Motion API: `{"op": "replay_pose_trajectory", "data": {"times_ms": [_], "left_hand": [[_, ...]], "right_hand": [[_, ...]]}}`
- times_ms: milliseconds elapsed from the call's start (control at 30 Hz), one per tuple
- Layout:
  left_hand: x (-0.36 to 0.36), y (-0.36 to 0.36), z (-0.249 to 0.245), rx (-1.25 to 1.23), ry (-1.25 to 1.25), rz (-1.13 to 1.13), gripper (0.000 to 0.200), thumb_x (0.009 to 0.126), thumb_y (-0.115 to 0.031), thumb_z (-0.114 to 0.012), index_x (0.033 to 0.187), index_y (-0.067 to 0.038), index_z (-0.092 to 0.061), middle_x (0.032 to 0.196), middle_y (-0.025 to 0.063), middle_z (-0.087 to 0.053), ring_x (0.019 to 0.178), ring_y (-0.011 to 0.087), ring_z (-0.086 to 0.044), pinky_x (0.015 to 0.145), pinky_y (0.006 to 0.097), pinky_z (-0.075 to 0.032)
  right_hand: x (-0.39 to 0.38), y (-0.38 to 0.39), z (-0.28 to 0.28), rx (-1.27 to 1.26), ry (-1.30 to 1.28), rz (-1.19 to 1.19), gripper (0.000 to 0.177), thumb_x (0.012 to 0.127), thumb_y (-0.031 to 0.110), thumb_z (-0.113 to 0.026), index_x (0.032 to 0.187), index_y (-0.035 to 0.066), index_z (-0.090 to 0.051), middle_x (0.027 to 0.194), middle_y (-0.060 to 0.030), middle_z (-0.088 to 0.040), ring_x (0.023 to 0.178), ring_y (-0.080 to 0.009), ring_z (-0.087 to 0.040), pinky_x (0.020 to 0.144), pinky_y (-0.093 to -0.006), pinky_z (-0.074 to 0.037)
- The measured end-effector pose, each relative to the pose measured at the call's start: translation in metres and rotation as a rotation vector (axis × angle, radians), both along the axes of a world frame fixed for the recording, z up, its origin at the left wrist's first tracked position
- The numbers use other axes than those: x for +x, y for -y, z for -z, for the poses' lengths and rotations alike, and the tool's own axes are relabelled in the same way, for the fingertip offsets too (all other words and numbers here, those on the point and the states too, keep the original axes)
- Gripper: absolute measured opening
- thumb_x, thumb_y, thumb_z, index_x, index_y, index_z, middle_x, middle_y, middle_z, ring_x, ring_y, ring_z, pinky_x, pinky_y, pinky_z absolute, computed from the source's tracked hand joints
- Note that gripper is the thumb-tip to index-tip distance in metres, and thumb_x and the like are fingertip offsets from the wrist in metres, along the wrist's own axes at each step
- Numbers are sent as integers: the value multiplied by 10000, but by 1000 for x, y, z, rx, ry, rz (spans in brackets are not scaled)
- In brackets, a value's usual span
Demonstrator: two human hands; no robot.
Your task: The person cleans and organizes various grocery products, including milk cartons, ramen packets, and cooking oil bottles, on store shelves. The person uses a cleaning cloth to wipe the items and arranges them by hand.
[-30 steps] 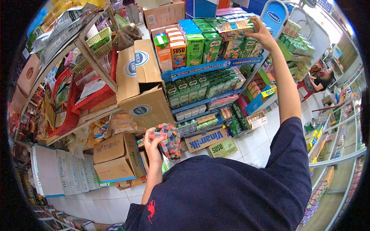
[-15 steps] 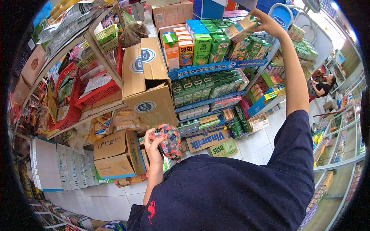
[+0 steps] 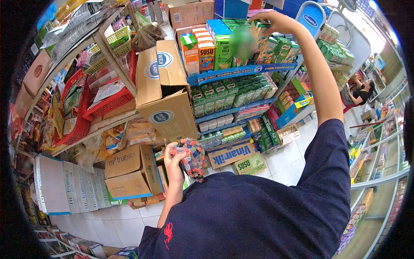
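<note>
Rack (image 3: 267, 69) of milk cartons (image 3: 233, 93) at one o'clock, with a blue strip (image 3: 220, 77) below the upper row. Dutch Lady box (image 3: 161, 103) at eleven o'clock, just beside the rack. Smaller brown trueMILK box (image 3: 129, 172) at eight o'clock. Patterned coral-and-navy bundle (image 3: 194, 159) at seven o'clock, tight in the bent fingers of the left hand (image 3: 173, 163). Carton pack (image 3: 260, 33) at one o'clock, above the strip, pinched in the half-closed fingers of the right hand (image 3: 278, 23).

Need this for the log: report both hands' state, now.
Left hand: closed, holding the multicoloured fuzzy bundle.
Right hand: closed, holding a drink pack.
</note>
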State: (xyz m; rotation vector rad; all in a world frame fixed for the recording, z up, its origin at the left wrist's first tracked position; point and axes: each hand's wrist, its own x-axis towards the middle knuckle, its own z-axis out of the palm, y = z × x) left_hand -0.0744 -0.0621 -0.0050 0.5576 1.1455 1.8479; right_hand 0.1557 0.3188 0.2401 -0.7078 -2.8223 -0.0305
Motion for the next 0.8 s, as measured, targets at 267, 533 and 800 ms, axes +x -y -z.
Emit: {"op": "replay_pose_trajectory", "data": {"times_ms": [267, 533, 800], "left_hand": [[-6, 11, 1, -40, -31, -55, 310, 658, -13, -514, 965, -14, -477, 826, 51, -547, 741, 126, -542, 702, 239, -425], [-1, 8, 4, -72, -18, 13, 290, 657, -50, -507, 945, -22, -485, 853, 55, -560, 785, 138, -542, 751, 255, -416], [4, 11, 3, -117, -110, -4, 294, 666, -48, -558, 945, -20, -470, 820, 39, -532, 767, 109, -515, 735, 221, -400]], "right_hand": [[7, -7, 46, 35, 0, -112, 564, 582, 72, -698, 1114, 131, -519, 1122, -106, -501, 1043, -277, -465, 904, -371, -372], [19, 20, 84, 181, -158, 89, 666, 609, 103, -692, 1210, 202, -423, 1251, -110, -375, 1148, -315, -351, 949, -403, -324], [-21, 88, 107, 585, -648, -104, 239, 666, 6, -603, 898, 53, -568, 908, -114, -553, 837, -299, -530, 728, -368, -431]]}}
